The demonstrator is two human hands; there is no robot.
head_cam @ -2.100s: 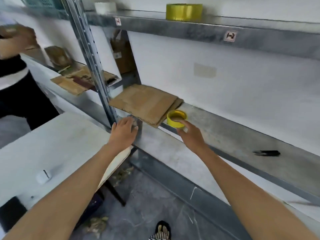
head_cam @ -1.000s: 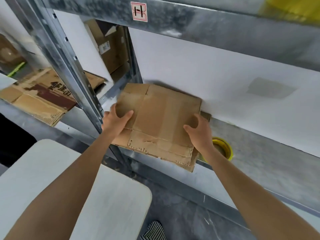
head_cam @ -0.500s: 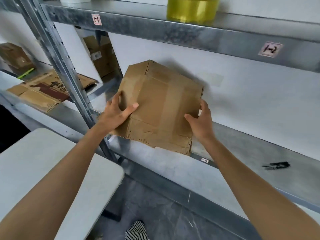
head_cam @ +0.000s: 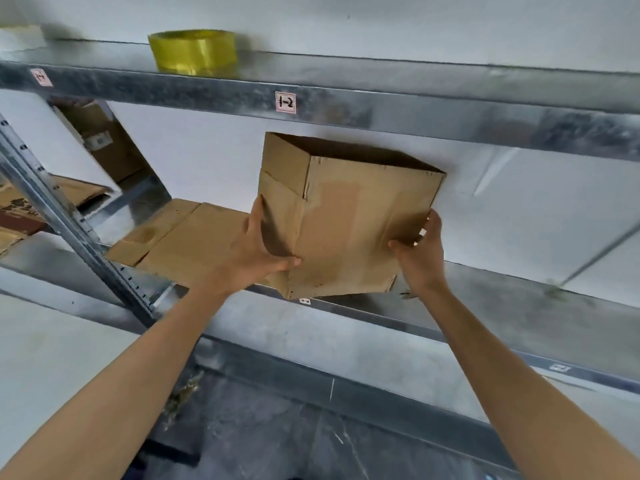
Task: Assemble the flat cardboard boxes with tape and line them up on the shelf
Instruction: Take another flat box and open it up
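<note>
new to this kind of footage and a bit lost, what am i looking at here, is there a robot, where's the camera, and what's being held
No robot: these are a person's two bare arms. The one camera sits on the person's head, looking forward and down, so the arms reach in from below. The left hand and right hand grip opposite sides of a cardboard box, opened into shape with its top open, held in front of the metal shelf. Some flat cardboard lies on that shelf to the left. A yellow tape roll stands on the upper shelf.
</note>
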